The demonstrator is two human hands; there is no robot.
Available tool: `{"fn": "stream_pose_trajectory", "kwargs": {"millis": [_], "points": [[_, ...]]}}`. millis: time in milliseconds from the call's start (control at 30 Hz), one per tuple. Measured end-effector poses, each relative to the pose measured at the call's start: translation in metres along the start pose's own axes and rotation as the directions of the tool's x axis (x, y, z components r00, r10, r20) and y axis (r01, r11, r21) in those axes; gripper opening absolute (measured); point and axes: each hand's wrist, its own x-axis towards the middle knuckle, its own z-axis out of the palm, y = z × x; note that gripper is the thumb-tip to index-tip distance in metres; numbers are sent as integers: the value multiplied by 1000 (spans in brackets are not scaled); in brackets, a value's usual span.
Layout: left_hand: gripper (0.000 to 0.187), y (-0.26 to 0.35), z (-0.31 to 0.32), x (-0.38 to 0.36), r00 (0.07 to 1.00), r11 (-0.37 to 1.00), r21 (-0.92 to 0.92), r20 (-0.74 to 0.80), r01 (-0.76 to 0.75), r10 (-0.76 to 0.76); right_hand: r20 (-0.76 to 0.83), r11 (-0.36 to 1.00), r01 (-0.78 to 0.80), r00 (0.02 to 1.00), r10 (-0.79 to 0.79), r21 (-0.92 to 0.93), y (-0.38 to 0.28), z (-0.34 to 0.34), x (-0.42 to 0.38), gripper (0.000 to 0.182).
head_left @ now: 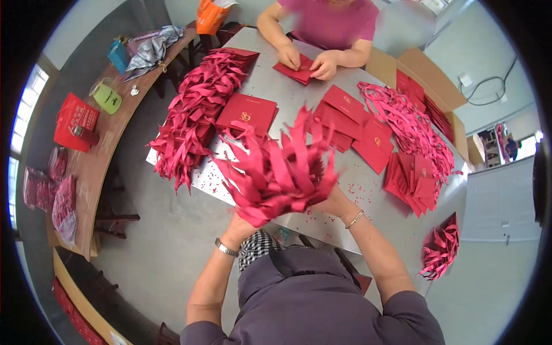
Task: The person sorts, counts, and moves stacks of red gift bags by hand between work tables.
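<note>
Between my two hands, above the near edge of the table, is a thick bundle of red ribbons [276,178], its loose ends pointing up and slightly blurred. Dark red card or paper shows a little among them. My left hand [239,227], with a watch at the wrist, grips the bundle from the lower left. At the lower right, my right hand [334,203], below a bangle, supports the other side. Ribbons hide most of the fingers of both hands. Just beyond the bundle lies a stack of red paper bags [246,114] with a gold print.
On the grey table [276,72], a long ribboned row [198,109] lies left, with red bags [345,112] and loose pink ribbons [408,118] right. Across it, a person's hands [307,66] hold a red folded piece. A cardboard box [428,75] stands right; a wooden bench [115,123] left.
</note>
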Motion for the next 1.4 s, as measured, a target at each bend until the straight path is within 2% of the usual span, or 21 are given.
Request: {"fn": "stream_pose_trajectory", "kwargs": {"millis": [67,100,133,200,233,267,333,400,467,533,567,667,733,767,833,933,1067,1133,1200,1233,1400], "points": [[61,-4,1,13,973,967,111,30,-230,228,-53,986,24,998,-33,-162,8,-3,-10,79],[63,-6,2,19,940,926,162,44,-340,338,-42,990,-143,989,143,6,11,-5,-15,74],[62,-3,3,21,941,927,165,29,-338,338,-91,994,46,994,-55,-101,41,-5,-17,62],[60,2,5,26,941,927,169,-2,-334,339,19,597,34,999,-31,-801,56,-14,-27,55],[54,11,0,26,920,731,581,84,-357,382,-39,721,116,980,-194,-683,22,-15,-32,47],[43,28,7,25,907,768,522,27,-371,420,-43,720,114,979,-197,-684,3,-21,-38,47],[46,17,6,25,908,783,495,25,-376,419,31,496,-177,923,383,-850,-25,-41,-53,38],[55,15,8,28,920,835,409,28,-367,390,-328,537,-414,910,254,-735,-46,-54,-56,39],[65,15,5,28,912,774,498,99,-392,398,-524,757,-60,757,-390,-650,-80,-32,-40,42],[71,22,9,27,939,903,258,53,-342,341,-199,453,148,750,-631,-879,-111,0,-17,56],[72,21,12,28,965,966,-37,44,-258,259,-33,473,237,868,-495,-849,-105,15,-8,65],[73,23,14,22,974,947,-234,-21,-222,224,184,285,284,925,-332,-916,-74,39,21,84],[70,32,23,17,978,930,-306,-97,-205,184,190,315,275,942,-277,-908,-63,35,25,89],[60,23,17,21,936,937,40,-51,-347,349,199,309,287,937,-286,-907,-62,34,26,89],[51,6,20,27,924,932,38,-122,-362,364,208,303,297,933,-293,-906,-63,34,26,87],[54,35,54,29,877,842,-379,-436,-383,202,222,325,315,930,-291,-892,-63,29,24,87],[48,-10,42,43,755,843,283,-379,-456,536,197,588,270,963,-186,-762,-61,13,25,82],[40,0,42,46,738,909,232,-531,-345,416,-47,883,210,967,-252,-419,-73,-12,27,66],[40,6,39,48,845,856,-358,-513,-372,153,-388,941,314,858,-337,-124,-75,-48,20,55],[41,16,36,45,910,742,-580,-402,-337,99,-560,962,264,809,-179,74,-98,-53,5,59],[50,-5,50,40,953,557,-799,-299,-226,-41,-229,964,-220,956,182,-151,-77,-20,-48,95]]}}
